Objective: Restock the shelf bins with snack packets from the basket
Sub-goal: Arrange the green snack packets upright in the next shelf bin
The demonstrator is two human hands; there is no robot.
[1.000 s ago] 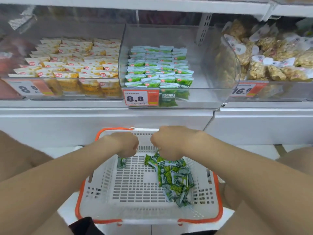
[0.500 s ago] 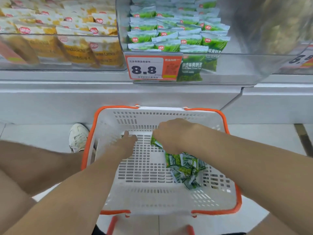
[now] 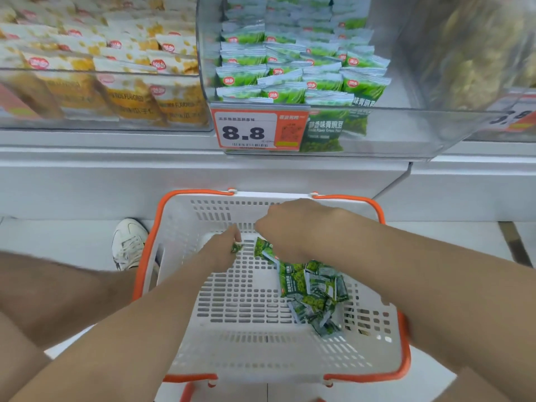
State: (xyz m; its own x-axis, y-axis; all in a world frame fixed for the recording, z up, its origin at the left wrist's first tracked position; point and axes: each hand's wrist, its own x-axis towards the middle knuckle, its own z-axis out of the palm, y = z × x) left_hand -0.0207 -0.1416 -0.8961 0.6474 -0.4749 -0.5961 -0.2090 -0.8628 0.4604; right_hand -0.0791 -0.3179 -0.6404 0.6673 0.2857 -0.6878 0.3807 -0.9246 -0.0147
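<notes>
I'm seeing left hand (image 3: 223, 252) now pinching one green packet (image 3: 236, 247) | right hand (image 3: 293, 227) still gripping a packet bunch (image 3: 262, 248) | pile (image 3: 313, 294) lying in basket (image 3: 158, 242), sitting on pale floor (image 3: 58, 236) under shelf bin (image 3: 391, 132)

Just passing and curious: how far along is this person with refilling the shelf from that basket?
Done: the clear plastic shelf bin already holds rows of green packets. In hand: the left hand pinches one small green packet, and the right hand grips another green packet. Left: a loose pile of green packets lies in the white slotted orange-rimmed basket.
</notes>
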